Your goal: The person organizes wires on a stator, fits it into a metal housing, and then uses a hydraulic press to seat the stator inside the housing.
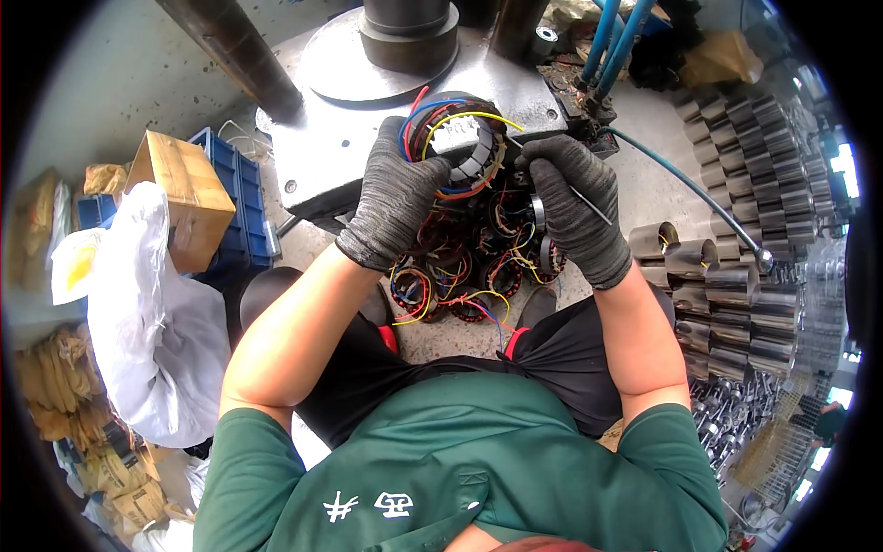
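In front of me, at the near edge of the press table, my left hand (pixel 391 193), in a dark grey knit glove, grips a ring-shaped motor stator (pixel 474 167). Red, blue and yellow lead wires (pixel 478 117) curl around its upper rim. My right hand (pixel 581 210), gloved the same way, is closed on a thin metal rod (pixel 591 206). One end of the rod reaches the stator's right side; the other sticks out past my fingers. Whether its tip touches the stator I cannot tell. Below, more wired stators (pixel 414 293) lie on the floor between my feet.
Beyond the stator stands the press's metal table (pixel 322 138) with a round plate and dark columns. Blue hoses (pixel 612 46) run at the back right. Stacked metal cylinders (pixel 727 304) fill the right. A cardboard box (pixel 184 198), blue crates (pixel 241 198) and a white bag (pixel 156 322) stand left.
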